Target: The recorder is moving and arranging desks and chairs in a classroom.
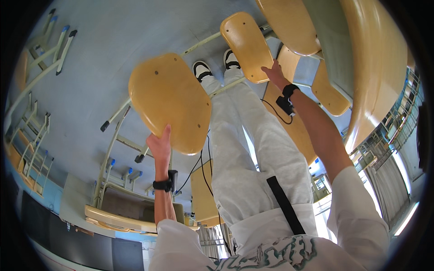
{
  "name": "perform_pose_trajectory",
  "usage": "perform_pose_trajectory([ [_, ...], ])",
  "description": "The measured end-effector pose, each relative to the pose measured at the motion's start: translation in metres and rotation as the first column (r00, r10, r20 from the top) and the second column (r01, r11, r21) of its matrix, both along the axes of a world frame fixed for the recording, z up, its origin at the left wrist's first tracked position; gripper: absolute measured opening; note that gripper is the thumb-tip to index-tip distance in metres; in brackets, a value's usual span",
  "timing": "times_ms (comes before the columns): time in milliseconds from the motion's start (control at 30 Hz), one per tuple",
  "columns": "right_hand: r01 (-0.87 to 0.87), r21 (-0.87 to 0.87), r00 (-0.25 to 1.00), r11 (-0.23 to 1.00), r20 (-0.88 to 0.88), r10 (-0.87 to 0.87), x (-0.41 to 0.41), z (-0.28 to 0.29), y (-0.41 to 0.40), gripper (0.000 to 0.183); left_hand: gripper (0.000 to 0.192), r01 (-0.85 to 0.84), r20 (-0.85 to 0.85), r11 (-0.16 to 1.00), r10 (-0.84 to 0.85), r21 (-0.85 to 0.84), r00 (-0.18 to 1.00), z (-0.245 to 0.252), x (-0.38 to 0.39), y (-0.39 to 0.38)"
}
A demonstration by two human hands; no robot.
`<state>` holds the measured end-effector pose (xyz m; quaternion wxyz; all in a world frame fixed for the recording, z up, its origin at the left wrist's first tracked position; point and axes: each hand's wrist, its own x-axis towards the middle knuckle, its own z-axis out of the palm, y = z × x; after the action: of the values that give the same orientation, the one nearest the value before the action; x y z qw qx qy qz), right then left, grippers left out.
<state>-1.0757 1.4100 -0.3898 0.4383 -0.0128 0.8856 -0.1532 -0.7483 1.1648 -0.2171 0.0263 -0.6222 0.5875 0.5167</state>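
Observation:
My left hand [161, 142] grips the near edge of a broad wooden chair panel [169, 101], thumb on its top face and fingers hidden beneath. Towards the right, my right hand [274, 73] holds the corner of a smaller rounded wooden panel [247, 47] with screw heads on its face. Pale metal tubing [226, 88] runs between the two panels, across my legs; they look like the seat and backrest of one chair, though the joints are hidden. Both wrists wear black straps with small devices, and dark cables hang near them.
A wooden-topped desk [376, 67] with a grey-green underside rises close on the right, beside another chair panel [291, 23]. Upturned chairs [62, 50] with capped metal legs stand at left. Another desk [125, 218] is behind my left arm. My shoes [202, 69] are on the grey floor.

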Motion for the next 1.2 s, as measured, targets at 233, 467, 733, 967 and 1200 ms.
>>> perform_pose_trajectory([
  [233, 0.329, -0.143, 0.762, 0.933, 0.623, -0.173, -0.029, -0.037, 0.037, 0.081, 0.024, 0.006, 0.111, 1.000, -0.008, 0.021, 0.994, 0.055, 0.009, 0.000],
  [467, 0.370, -0.078, 0.653, 0.926, 0.731, -0.199, -0.003, -0.024, -0.027, 0.070, 0.025, 0.028, 0.175, 0.998, -0.017, -0.058, 0.984, 0.079, 0.016, -0.002],
  [733, 0.214, -0.220, 0.939, 0.952, 0.314, -0.139, -0.006, -0.013, 0.005, 0.049, 0.020, -0.027, 0.052, 0.997, 0.030, -0.067, 0.998, 0.092, 0.052, -0.015],
  [967, 0.355, -0.183, 0.880, 0.917, 0.396, -0.262, -0.019, 0.006, 0.091, 0.054, 0.020, 0.046, 0.038, 0.998, -0.048, 0.051, 0.998, 0.064, 0.074, 0.013],
  [1200, 0.324, -0.220, 0.897, 0.920, 0.381, -0.225, -0.006, 0.015, 0.135, 0.037, 0.023, 0.148, 0.008, 0.987, -0.149, 0.066, 0.989, 0.010, 0.092, 0.024],
])
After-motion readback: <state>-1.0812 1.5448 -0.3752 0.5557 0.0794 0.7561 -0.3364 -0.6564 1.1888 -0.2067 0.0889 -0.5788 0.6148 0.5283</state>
